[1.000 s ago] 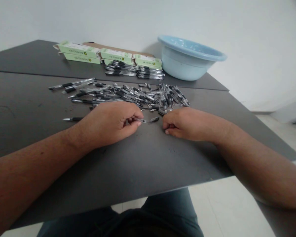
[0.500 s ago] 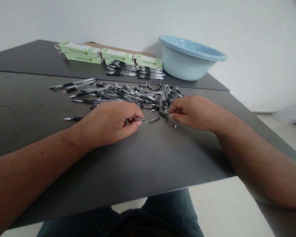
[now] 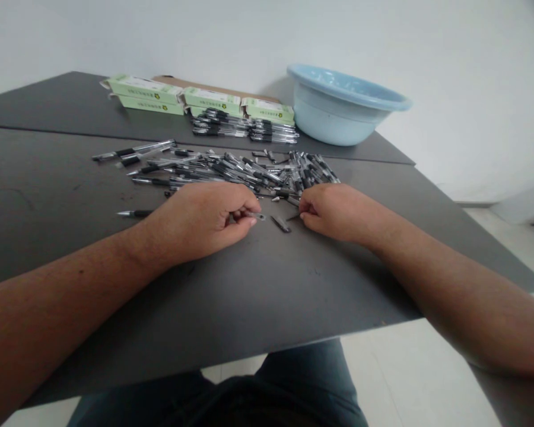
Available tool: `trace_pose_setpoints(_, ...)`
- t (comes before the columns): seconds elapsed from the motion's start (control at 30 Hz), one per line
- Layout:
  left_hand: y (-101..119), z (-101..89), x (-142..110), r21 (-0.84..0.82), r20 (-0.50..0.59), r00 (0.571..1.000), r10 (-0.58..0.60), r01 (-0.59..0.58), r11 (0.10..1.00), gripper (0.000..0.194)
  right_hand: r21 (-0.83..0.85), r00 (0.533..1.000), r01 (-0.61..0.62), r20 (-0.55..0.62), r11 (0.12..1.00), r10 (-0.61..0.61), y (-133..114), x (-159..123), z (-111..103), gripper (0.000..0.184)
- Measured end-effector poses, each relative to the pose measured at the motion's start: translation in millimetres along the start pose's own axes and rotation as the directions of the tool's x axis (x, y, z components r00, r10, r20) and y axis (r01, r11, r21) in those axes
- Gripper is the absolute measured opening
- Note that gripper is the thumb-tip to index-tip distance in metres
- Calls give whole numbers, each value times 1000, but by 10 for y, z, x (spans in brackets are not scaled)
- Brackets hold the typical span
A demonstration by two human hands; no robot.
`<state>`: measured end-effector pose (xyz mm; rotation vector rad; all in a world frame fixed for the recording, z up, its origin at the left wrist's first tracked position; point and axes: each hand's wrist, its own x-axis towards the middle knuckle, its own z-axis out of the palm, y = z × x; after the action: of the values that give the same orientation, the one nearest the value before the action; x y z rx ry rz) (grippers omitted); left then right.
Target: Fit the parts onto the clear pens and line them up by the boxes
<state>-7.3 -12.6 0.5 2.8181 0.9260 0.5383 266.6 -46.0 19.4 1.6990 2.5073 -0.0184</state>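
My only cam: head-mounted, facing fwd and down over the table [image 3: 249, 296], close to both forearms, wall behind.

Dark grey table [image 3: 71, 196] bears scattered pens [image 3: 231, 169], green boxes [image 3: 142, 93] and a blue basin [image 3: 342, 107]

Both forearms are bare all the way up, no sleeves in sight, no watch, no rings, no gloves on the left hand [image 3: 204, 218] or the right hand [image 3: 338, 212]. Some fine hair shows along the arms. Down at the bottom edge, dark blue-grey trousers [image 3: 293, 391] cover the lap.
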Motion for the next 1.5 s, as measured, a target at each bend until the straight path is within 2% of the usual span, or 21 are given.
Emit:
trace_pose_setpoints(0.17, 15, 15, -10, -93, -42, 998, -38, 34, 995, 23, -7, 998, -35, -43, 999, 35, 21, -26, -27, 15)
trace_pose_setpoints(0.27, 29, 17, -14, -149, -65, 996, -65, 55, 987, 19, 38, 977, -124, -170, 992, 129, 37, -74, -99, 14)
trace_pose_setpoints(0.37, 45, 24, -15, -203, -88, 992, -87, 68, 977, 16, 189, 943, -162, -260, 969, 208, 29, -120, -148, 10)
trace_pose_setpoints(0.43, 59, 37, -14, -256, -100, 989, -109, 81, 963, 13, 342, 940, -110, -270, 933, 210, -1, -135, -139, 7)
trace_pose_setpoints(0.53, 89, 66, -8, -371, -102, 984, -145, 97, 924, 11, 553, 946, 10, -276, 833, 171, -96, -140, -75, 5)
trace_pose_setpoints(0.63, 127, 84, -3, -477, -88, 979, -185, 122, 870, 14, 655, 946, 68, -283, 753, 160, -226, -149, -12, 8)
trace_pose_setpoints(0.8, 164, 94, -6, -566, -51, 974, -219, 152, 810, 18, 701, 952, 111, -279, 704, 127, -356, -177, 13, 14)
trace_pose_setpoints(1.03, 171, 102, -11, -631, -22, 977, -211, 150, 761, 16, 742, 963, 150, -259, 653, 74, -350, -176, 41, 18)
trace_pose_setpoints(1.3, 209, 84, -6, -732, 103, 969, -224, 226, 642, 16, 785, 963, 171, -260, 596, 66, -346, -203, 69, 24)
trace_pose_setpoints(1.37, 229, 72, -2, -759, 124, 965, -231, 242, 604, 15, 834, 971, 175, -233, 524, 47, -348, -197, 87, 27)
trace_pose_setpoints(1.5, 269, 70, 9, -814, 126, 964, -235, 236, 531, 15, 958, 986, 163, -168, 235, 2, -367, -162, 123, 34)
